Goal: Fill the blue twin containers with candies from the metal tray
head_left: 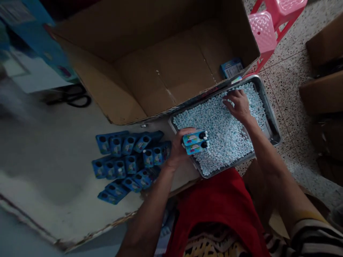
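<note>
A person in a red apron (219, 200) and a striped sleeve (316, 237) works at a metal tray (272, 123) spread with pale blue and white pellets (222, 134). At the tray's left edge, the left hand (178, 147) is closed around two blue packs (192, 138), held side by side, white pellets showing at their dark round openings. Over the right half of the tray, the right hand (239, 104) is partly open, fingers bent down to the pellets; whether it grips any cannot be told. Left of the tray, more blue packs (131, 165) are grouped in uneven rows on a pale desk (61, 160). Just beyond the tray gapes a large open carton (166, 64), a small blue box (232, 68) inside it near the tray's far edge. Well to the left of the tray lie black-handled scissors (65, 98); past its far right corner stand pink stools (262, 30) on a speckled floor (284, 89).
</note>
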`<state>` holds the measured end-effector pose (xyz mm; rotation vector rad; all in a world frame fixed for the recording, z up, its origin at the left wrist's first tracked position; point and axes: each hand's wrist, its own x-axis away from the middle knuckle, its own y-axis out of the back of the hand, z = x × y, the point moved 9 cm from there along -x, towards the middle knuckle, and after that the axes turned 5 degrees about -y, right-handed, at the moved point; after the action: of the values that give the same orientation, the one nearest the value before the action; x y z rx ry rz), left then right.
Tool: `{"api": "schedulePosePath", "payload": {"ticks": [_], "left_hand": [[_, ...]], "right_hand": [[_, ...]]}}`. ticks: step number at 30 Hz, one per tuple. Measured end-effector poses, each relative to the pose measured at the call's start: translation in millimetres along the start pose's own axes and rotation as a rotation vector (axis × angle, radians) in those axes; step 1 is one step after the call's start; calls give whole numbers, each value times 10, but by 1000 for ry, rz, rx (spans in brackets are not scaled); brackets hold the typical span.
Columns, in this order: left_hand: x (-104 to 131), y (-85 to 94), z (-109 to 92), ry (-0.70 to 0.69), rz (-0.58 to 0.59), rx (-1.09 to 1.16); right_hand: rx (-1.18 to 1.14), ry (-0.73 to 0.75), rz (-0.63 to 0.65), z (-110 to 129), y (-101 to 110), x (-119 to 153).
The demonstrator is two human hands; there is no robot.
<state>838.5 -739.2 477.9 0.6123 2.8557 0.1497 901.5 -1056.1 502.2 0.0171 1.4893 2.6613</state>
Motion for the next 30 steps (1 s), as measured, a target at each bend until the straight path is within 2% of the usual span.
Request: {"api": "schedulePosePath", "payload": {"ticks": [3,7,9,11,14,16,18,21,23,27,30], "left_hand": [[55,66,127,64,-111,59],[45,123,317,181,-260,80],[17,110,352,179,-264,61],[-11,85,366,173,-222,-16],[-44,99,344,161,-175,-171],[-74,112,283,133,-142,-260],[-108,106,199,102,-96,-331],[-153,71,77,76,-25,-380],[-182,38,13,77,11,-384],[-249,-28,-77,100,31,-327],[-285,-72,-94,141,49,-262]], "right_hand": [[166,32,47,-77,-212,-89],[211,-105,24,-111,-317,250],[107,-237,-30,-137,-328,454],[-103,-411,-84,-191,-363,633],[-622,-699,-89,-235,-554,872],[-1025,-864,-40,-138,-731,1005],[-1361,-951,37,93,-838,1076],[-1658,-869,95,554,-738,1036],[-1734,-732,42,838,-542,960],[-1693,-437,-112,1266,-124,796],[-1628,-340,-195,1378,49,677]]}}
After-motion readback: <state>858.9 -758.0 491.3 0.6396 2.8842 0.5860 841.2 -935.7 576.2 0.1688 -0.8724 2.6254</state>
